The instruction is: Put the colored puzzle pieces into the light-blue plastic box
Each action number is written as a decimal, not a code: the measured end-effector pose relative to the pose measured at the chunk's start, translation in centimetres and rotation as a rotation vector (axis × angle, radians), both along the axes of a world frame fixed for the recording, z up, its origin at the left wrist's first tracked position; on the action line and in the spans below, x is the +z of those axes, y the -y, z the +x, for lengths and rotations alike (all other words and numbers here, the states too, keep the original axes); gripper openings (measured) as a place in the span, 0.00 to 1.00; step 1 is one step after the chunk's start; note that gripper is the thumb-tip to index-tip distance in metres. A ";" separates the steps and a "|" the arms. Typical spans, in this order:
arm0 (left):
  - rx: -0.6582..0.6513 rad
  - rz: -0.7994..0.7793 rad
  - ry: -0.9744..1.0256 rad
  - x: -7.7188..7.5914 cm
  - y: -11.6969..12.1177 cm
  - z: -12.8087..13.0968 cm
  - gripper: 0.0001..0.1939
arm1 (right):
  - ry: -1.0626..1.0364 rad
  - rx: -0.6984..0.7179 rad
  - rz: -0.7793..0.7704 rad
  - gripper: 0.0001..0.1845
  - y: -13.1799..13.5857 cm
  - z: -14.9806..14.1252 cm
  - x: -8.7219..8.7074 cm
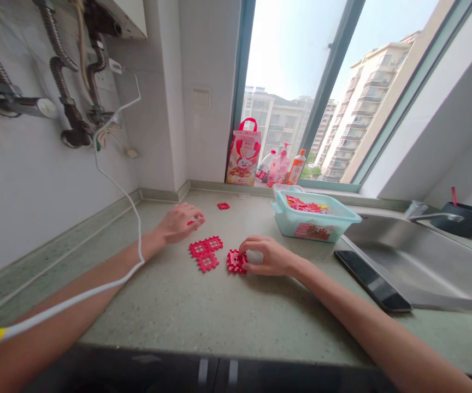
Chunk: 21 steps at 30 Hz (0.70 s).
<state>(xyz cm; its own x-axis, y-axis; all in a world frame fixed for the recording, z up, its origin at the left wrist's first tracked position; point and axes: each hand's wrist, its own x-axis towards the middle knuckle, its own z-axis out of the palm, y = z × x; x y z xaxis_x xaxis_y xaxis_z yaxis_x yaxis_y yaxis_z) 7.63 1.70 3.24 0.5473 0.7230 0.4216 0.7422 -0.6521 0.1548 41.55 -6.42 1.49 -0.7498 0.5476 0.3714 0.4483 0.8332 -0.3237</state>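
My left hand (182,222) is just above the counter with curled fingers, and a small part of a red plastic piece (190,222) shows between thumb and fingers. Most of that piece is hidden. My right hand (269,255) grips the right edge of red square interlocking building pieces (235,262), which seem stacked on the counter. Between the hands lie several red notched squares with window-like openings (206,253), joined flat in an L shape. Farther back, one small red notched piece (223,206) lies alone.
A turquoise tub (307,231) of red and yellow pieces stands back right. Beside it are a black phone (373,281) and a steel sink (420,256). A white cable (137,229) hangs across my left forearm. Bottles (279,169) and a pink bag (244,158) line the window.
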 end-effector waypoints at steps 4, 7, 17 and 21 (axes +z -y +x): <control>0.210 -0.075 -0.124 0.0 -2.5 -3.4 0.29 | 0.047 -0.016 -0.039 0.14 0.4 -0.2 0.4; 0.253 -0.155 -0.151 0.3 -2.4 -3.8 0.32 | 0.078 -0.029 -0.019 0.19 0.6 -0.4 0.5; 0.197 -0.201 -0.042 -1.1 -3.3 -3.9 0.39 | 0.097 -0.082 0.005 0.11 0.9 -0.8 0.6; 0.224 -0.226 -0.013 -2.8 -5.3 -4.8 0.38 | 0.092 -0.052 0.056 0.10 0.1 -0.2 0.5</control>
<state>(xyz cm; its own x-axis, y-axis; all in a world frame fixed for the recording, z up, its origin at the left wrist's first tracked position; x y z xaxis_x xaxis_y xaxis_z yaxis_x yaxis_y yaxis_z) 2.85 7.02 0.45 0.3681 0.9006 0.2309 0.8662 -0.4225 0.2669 41.38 -6.55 2.00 -0.7535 0.5668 0.3332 0.5168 0.8239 -0.2328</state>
